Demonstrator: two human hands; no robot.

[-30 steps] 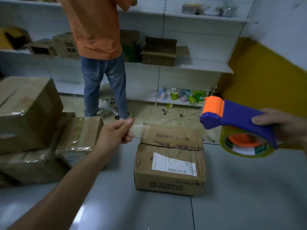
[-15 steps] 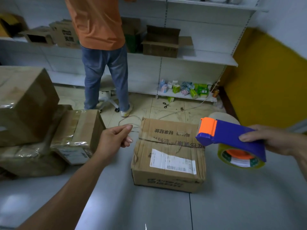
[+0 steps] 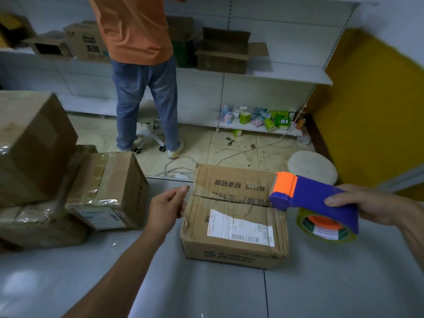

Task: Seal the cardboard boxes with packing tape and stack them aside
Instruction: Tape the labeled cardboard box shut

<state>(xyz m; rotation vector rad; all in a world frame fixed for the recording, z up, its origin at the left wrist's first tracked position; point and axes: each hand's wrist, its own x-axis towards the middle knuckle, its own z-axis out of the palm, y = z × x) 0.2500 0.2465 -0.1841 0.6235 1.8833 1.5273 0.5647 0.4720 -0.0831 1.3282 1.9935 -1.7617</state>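
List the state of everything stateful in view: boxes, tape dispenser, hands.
Box on table, flaps closed, seam bare.
Tape dispenser, held over that box's right edge.
Tape, roll loaded, clear strip apparently pulled out across the box.
Left hand, pinches the tape's end, it seems.
Right hand, grips the dispenser.
Boxes at left, taped shut, stacked.
Shelf box, flaps open.

dim cool light, soft glare on the table point(image 3: 321, 294), warped blurry edges
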